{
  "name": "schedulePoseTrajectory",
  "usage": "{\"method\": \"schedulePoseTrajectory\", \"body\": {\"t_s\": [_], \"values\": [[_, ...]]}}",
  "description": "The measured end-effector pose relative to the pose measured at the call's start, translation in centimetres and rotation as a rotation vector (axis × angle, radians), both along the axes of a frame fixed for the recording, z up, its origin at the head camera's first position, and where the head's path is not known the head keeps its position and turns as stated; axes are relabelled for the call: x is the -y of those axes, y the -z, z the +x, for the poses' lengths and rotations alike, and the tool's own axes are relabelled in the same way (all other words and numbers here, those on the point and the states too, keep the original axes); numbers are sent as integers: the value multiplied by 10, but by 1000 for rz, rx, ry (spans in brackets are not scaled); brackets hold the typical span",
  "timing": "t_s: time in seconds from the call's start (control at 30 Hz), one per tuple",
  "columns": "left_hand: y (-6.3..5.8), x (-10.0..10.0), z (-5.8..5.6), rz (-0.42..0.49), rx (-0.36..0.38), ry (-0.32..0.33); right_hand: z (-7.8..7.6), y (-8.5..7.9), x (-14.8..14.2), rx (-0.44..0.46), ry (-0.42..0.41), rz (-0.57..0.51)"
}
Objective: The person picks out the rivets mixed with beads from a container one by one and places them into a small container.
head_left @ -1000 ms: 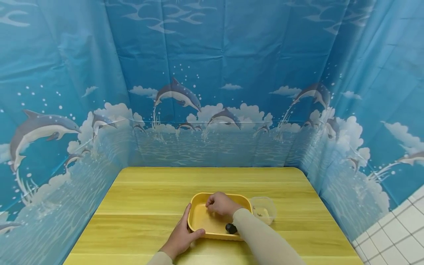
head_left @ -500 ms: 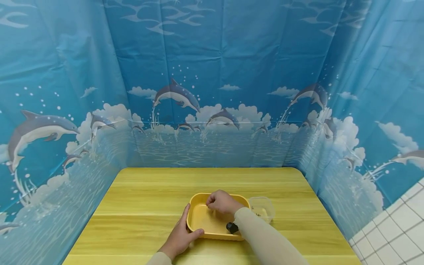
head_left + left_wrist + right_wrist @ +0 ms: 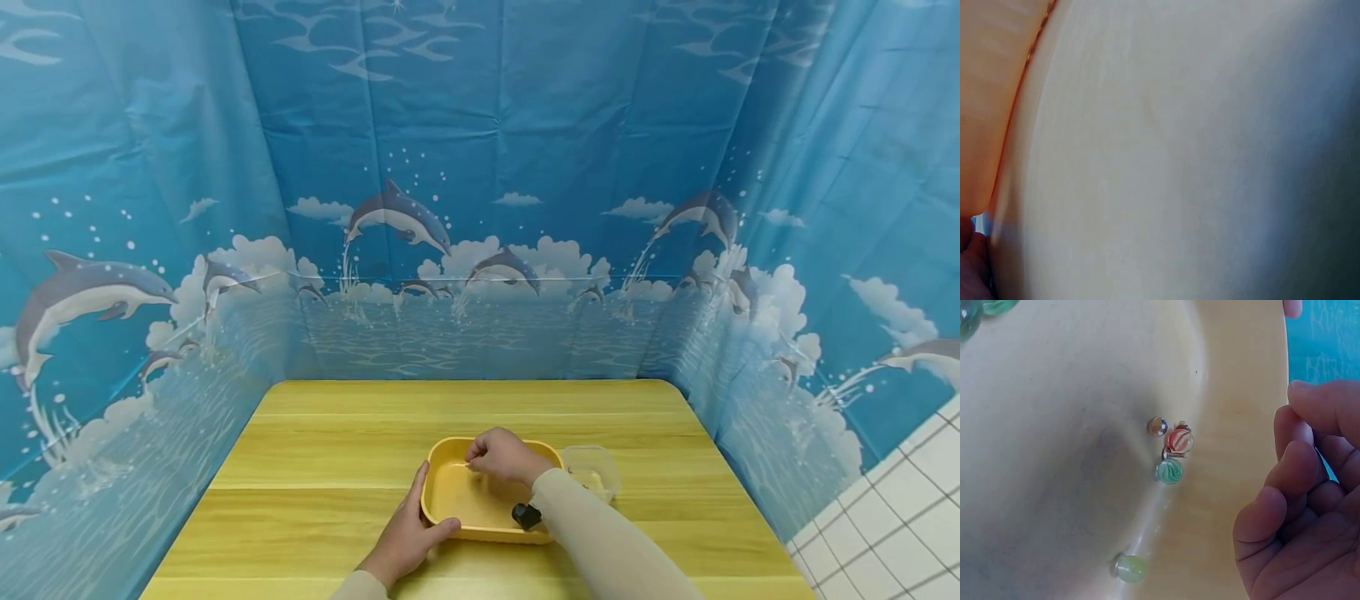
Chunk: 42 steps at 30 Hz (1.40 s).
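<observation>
A yellow plastic basin (image 3: 491, 533) stands on the table. My left hand (image 3: 408, 533) holds it at its near left corner, fingers along the left side and thumb at the front rim. My right hand (image 3: 502, 458) is inside the basin, near the far wall. In the right wrist view its fingers are curled and the thumb tip meets the forefinger; nothing shows between them. Beyond the fingers lie a red-and-white striped bead (image 3: 1180, 440), a green striped bead (image 3: 1170, 470), a shiny metal ball (image 3: 1158, 426) and a yellow-green bead (image 3: 1130, 569), with small metal bits among them.
A clear plastic container (image 3: 600, 467) with small bits in it stands against the basin's right side. Green glass marbles (image 3: 969, 319) lie elsewhere in the basin. A small black piece (image 3: 527, 516) sits under the right wrist. A dolphin-print curtain (image 3: 487, 333) borders the wooden table (image 3: 315, 467).
Both hands and the basin keep almost the same place. The whole head view has drifted slightly, so the scene sits a little further left.
</observation>
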<state>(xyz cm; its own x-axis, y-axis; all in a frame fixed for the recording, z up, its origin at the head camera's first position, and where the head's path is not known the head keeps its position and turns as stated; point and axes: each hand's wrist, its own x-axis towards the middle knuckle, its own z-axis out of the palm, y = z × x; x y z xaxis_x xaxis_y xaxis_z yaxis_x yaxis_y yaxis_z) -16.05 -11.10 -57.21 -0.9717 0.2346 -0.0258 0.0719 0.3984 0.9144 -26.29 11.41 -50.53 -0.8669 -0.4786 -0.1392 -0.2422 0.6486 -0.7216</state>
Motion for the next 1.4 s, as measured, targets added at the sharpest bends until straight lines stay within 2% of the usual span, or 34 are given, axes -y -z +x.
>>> {"method": "schedulePoseTrajectory", "body": {"t_s": [0.53, 1.17, 1.4], "values": [[3, 1, -1, 10, 2, 13, 0, -6, -8, 14, -5, -28], [3, 2, -3, 19, -2, 12, 5, -24, -19, -54, -5, -15], [3, 2, -3, 41, 2, 20, 9, -31, -24, -22, 7, -71]]}}
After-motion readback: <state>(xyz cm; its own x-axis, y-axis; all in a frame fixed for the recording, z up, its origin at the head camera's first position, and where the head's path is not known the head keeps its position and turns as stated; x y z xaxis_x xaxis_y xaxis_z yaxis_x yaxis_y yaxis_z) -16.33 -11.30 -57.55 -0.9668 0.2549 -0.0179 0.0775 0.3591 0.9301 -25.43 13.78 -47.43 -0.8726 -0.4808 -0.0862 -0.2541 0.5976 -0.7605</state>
